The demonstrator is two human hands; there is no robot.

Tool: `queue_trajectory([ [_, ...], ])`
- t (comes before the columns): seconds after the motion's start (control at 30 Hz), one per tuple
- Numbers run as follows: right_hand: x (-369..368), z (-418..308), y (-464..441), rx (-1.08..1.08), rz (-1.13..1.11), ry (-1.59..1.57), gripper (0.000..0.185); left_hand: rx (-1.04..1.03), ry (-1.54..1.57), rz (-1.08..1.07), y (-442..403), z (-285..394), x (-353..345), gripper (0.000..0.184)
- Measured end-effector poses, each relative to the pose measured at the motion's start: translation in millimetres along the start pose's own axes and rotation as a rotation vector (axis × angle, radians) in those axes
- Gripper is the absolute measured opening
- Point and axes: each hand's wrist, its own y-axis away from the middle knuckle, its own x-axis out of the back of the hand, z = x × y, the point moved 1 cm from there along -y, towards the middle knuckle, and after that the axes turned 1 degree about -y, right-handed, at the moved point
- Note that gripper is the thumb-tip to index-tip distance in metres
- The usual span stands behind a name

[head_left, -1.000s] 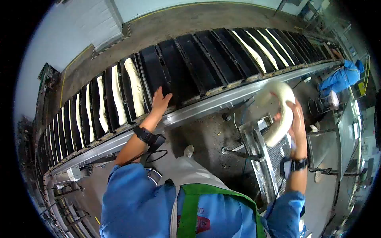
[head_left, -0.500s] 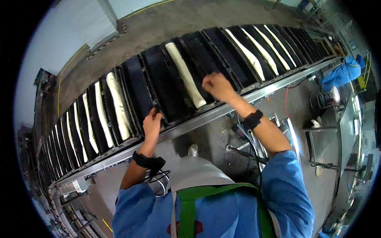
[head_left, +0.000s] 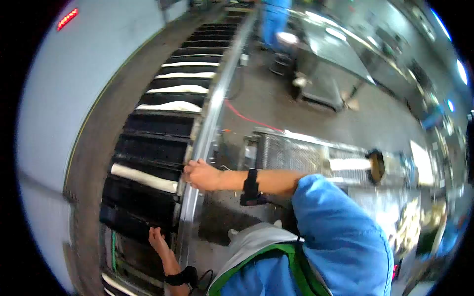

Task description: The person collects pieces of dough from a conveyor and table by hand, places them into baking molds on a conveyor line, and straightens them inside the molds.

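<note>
My left hand (head_left: 157,239) is by the near end of a black tray (head_left: 133,219) on the conveyor, its fingers bent together, and whatever is between them is hidden. Farther along, my right hand (head_left: 201,175) rests with curled fingers at the metal side rail (head_left: 205,133), close to the end of a tray. Whether it grips anything cannot be made out. Between and beyond the hands, one long pale dough strip (head_left: 143,178) lies crosswise in its tray, touched by neither hand.
Up the conveyor lie several more pale strips (head_left: 170,106). A mesh-topped metal bench (head_left: 291,153) stands to the right, with a steel table (head_left: 335,49) behind. A person in blue (head_left: 275,22) stands by the far rail. A red hose (head_left: 252,118) crosses the floor.
My view has swung right, along the conveyor. My right hand has moved from above the trays to the side rail. The left hand stays near the tray ends.
</note>
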Motion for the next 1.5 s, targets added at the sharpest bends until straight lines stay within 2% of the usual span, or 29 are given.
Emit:
queue_trajectory([
  [0.07, 2, 41, 46, -0.183, -0.064, -0.067, 0.023, 0.078, -0.091, -0.014, -31, 9, -27, 0.04],
  [0.17, -7, 94, 154, -0.491, -0.147, 0.031, 0.029, 0.051, -0.11, -0.315, -64, 16, -65, 0.029],
  [0.2, 8, 98, 192, -0.615, -0.227, 0.104, 0.03, 0.016, 0.058, -0.427, -72, 20, -76, 0.02],
  [0.23, 9, 115, 232, -0.737, -0.349, 0.094, 0.045, 0.027, 0.077, -0.36, -73, 32, -91, 0.022],
  [0.3, 6, 145, 310, -0.967, -0.274, 0.108, 0.051, 0.025, 0.098, -0.381, -46, 71, -127, 0.03],
  [0.33, 14, 148, 337, -1.058, -0.311, 0.141, 0.049, -0.171, -0.018, -0.623, -86, 60, -132, 0.035],
  [0.4, 4, 158, 375, -1.093, -0.367, 0.22, 0.043, -0.116, 0.032, -0.739, -63, 91, -150, 0.042],
  [0.43, -6, 165, 389, -1.065, -0.393, 0.237, 0.041, -0.454, -0.064, -0.894, -73, 86, -158, 0.043],
  [0.5, -2, 165, 386, -1.014, -0.392, 0.225, 0.038, -0.227, -0.194, -0.664, -94, 100, -187, 0.043],
  [0.57, -8, 166, 378, -0.957, -0.379, 0.237, 0.036, -0.367, -0.211, -0.371, -98, 110, -206, 0.04],
  [0.6, -8, 168, 371, -0.908, -0.359, 0.267, 0.034, -0.905, -0.585, -0.119, -131, 100, -202, 0.04],
  [0.63, 8, 176, 375, -0.967, -0.292, 0.064, 0.033, -1.041, -0.959, 0.212, -82, 119, -208, 0.036],
  [0.67, 9, 191, 375, -0.953, -0.272, -0.037, 0.038, -0.837, -0.65, 0.094, -100, 108, -203, 0.034],
  [0.7, 53, 176, 361, -1.055, -0.196, -0.16, 0.046, -0.452, -0.281, -0.042, -111, 92, -202, 0.037],
  [0.73, 69, 173, 374, -0.929, 0.077, 0.088, 0.053, -0.352, -0.175, 0.012, -84, 96, -213, 0.044],
  [0.77, 90, 179, 387, -0.791, 0.216, 0.125, 0.056, -0.269, 0.076, -0.214, -69, 95, -221, 0.053],
  [0.83, 156, 165, 376, -0.909, 0.351, -0.072, 0.06, 0.032, 0.168, -0.324, -46, 106, -238, 0.062],
  [0.87, 188, 149, 359, -0.966, 0.621, -0.365, 0.059, 0.063, 0.157, -0.371, -11, 134, -232, 0.074],
  [0.9, 210, 137, 353, -0.86, 0.808, -0.498, 0.057, 0.029, 0.095, -0.36, -49, 108, -245, 0.075],
  [0.93, 238, 123, 329, -0.711, 0.844, -0.639, 0.052, -0.09, 0.277, -0.488, -67, 93, -251, 0.077],
  [0.97, 261, 111, 301, -0.664, 0.826, -0.522, 0.045, 0.046, 0.196, -0.37, -52, 107, -247, 0.08],
  [1.07, 283, 75, 226, -0.551, 0.935, -0.656, 0.037, 0.083, 0.431, -0.488, -66, 93, -242, 0.086],
  [1.13, 277, 61, 173, -0.466, 1.116, -0.776, 0.034, 0.038, 0.435, -0.634, -91, 72, -241, 0.087],
  [1.2, 250, 63, 121, -0.334, 1.127, -0.885, 0.03, 0.0, 0.528, -0.638, -81, 82, -233, 0.08],
  [1.3, 185, 62, 40, -0.447, 1.138, -0.341, 0.023, 0.04, 0.419, -0.648, -78, 81, -228, 0.084],
  [1.37, 113, 72, -5, -0.538, 1.118, -0.521, 0.024, -0.023, 0.387, -0.63, -88, 79, -223, 0.083],
  [1.4, 71, 80, -14, -0.626, 1.062, -0.746, 0.023, -0.011, 0.319, -0.508, -86, 93, -210, 0.07],
  [1.47, 18, 88, -16, -0.759, 0.952, -1.121, 0.021, -0.212, 0.316, -0.176, -117, 84, -211, 0.048],
  [1.5, 3, 90, -10, -0.801, 0.9, -1.271, 0.02, -0.069, 0.607, -0.455, -146, 72, -204, 0.068],
])
